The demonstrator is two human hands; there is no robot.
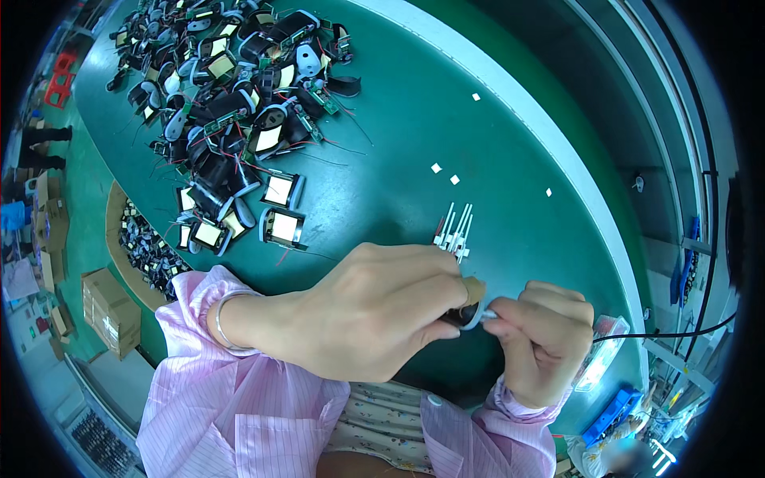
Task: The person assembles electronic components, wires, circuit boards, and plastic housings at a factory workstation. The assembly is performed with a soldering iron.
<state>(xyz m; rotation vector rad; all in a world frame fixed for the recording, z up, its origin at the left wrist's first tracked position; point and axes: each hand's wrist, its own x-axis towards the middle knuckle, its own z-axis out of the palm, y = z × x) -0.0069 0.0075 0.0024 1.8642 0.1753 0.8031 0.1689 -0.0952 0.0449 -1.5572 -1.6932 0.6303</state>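
At the far left, a red plastic crate (60, 80) stands on the floor, with a closed brown cardboard box (111, 311) lower down. Just right of that box, a round-edged tan cardboard bin (115, 219) beside the table holds many small dark parts. On the smooth green table (414, 103) with a pale edge spreads a jumbled heap of black-and-grey curved plastic parts (219, 107), with green circuit boards, cream rectangular pads and thin red and black wires among them. At its lower right, two similar cream-padded pieces (280, 227) lie one above the other.

Next comes the left hand (366, 319), reaching across from a pink striped sleeve (239, 398), a silver bangle (219, 323) at the wrist. Its grip is clamped on a small black piece with a grey curved rim (472, 315), held in front of the person, between the two hands. Beyond the fingers lie several thin white sticks (456, 227), and farther off a few small white squares (455, 180) are scattered. The right hand (550, 334) has thumb and forefinger pinched together at the rim's right end. Beside it sits a clear plastic container (602, 350), and below that a blue tray (612, 416).
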